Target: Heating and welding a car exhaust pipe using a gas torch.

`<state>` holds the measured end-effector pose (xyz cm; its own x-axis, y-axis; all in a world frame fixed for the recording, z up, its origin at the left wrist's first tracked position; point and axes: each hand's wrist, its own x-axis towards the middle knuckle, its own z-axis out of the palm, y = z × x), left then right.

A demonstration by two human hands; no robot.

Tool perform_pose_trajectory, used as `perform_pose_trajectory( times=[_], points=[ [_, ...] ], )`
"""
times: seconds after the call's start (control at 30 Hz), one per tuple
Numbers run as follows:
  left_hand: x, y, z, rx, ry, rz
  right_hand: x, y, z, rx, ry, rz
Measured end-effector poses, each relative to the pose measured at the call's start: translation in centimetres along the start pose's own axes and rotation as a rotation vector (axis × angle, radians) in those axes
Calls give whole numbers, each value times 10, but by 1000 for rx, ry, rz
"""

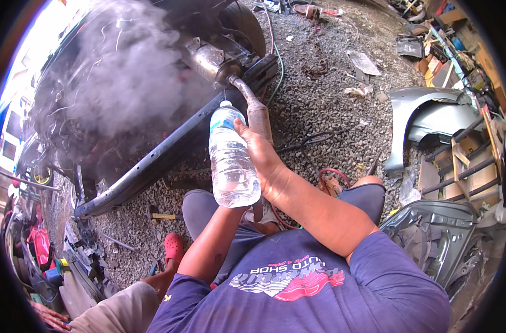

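A clear plastic water bottle (234,166) with a blue-and-white label and a pale top is in front of me, its top pointing toward the smoking car part. Along its right side my right hand (258,149) grips it, thumb near the label. My left hand (236,212) reaches up behind the lower end of the bottle, which hides its fingers. Just past the top lies a long dark metal beam (169,150). A silver muffler (211,60) with a rusty exhaust pipe (257,114) extends over it. Grey smoke or steam (119,72) hangs over the dark underside at left.
A silver fender (400,127) and a grey door panel (431,222) lie to the right. Behind them is a heap of scrap (447,55). A person's leg with a red clog (174,248) is at lower left, near a yellow-handled hammer (165,216). Gravel (325,105) covers the ground.
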<state>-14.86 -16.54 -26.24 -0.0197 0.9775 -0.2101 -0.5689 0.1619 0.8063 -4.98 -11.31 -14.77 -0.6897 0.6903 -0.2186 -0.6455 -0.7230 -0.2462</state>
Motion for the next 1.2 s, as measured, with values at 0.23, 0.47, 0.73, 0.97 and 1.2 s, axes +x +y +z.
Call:
perform_pose_trajectory(
  times=[0.23, 0.47, 0.73, 0.97, 1.2],
  points=[
    [-1, -1, 0, 2, 1, -10, 1, 3, -1, -16, 7, -29],
    [0, -3, 2, 4, -3, -14, -7, 2, 18, -79, 86, -113],
    [3, -5, 5, 4, -6, -18, -20, -7, 40, -359, 214, -358],
    [4, -6, 4, 10, -6, -21, -20, -8, 38, -356, 233, -315],
    [3, -5, 0, 34, -3, -34, -22, -3, 29, -225, 171, -227]
  ],
)
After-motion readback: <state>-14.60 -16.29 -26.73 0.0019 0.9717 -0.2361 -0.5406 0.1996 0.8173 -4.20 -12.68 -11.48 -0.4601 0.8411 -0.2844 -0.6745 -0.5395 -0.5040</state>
